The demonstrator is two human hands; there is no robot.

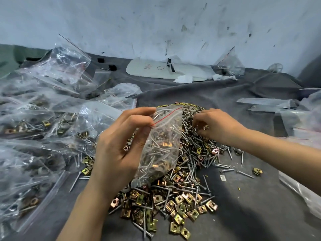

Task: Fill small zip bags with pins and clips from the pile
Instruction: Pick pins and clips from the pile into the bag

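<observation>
Currently: filling step in hand, one bag partly loaded.

Left hand (pixel 121 140): grasping the zip bag (pixel 161 146), thumb and fingers pinching it near the red seal line (pixel 166 116) at its top. The bag hangs above the pile (pixel 182 188), just right of the left palm. It already holds screws, washers and a few brass pieces; I would put it at roughly half full.

Right hand (pixel 215 126): fingers curled down onto the far part of the pile, pinching a small brass piece (pixel 204 127) at the tips. How many pieces it has gathered cannot be told.

Key relation: the bag's mouth lies directly left of the right hand, near but not touching, between the two hands. Bag long axis runs from the mouth at the far end down toward the person, slightly tilted, bottom end resting on or just over the pile. How wide the mouth gapes is unclear through the clear film.

Judgement: next move is a short leftward carry by the right hand to the mouth; the left hand must hold the lip apart.

Also noted: filled bags (pixel 43 127) heaped left of the left hand, all on the grey-clothed worktop (pixel 251 197).
</observation>
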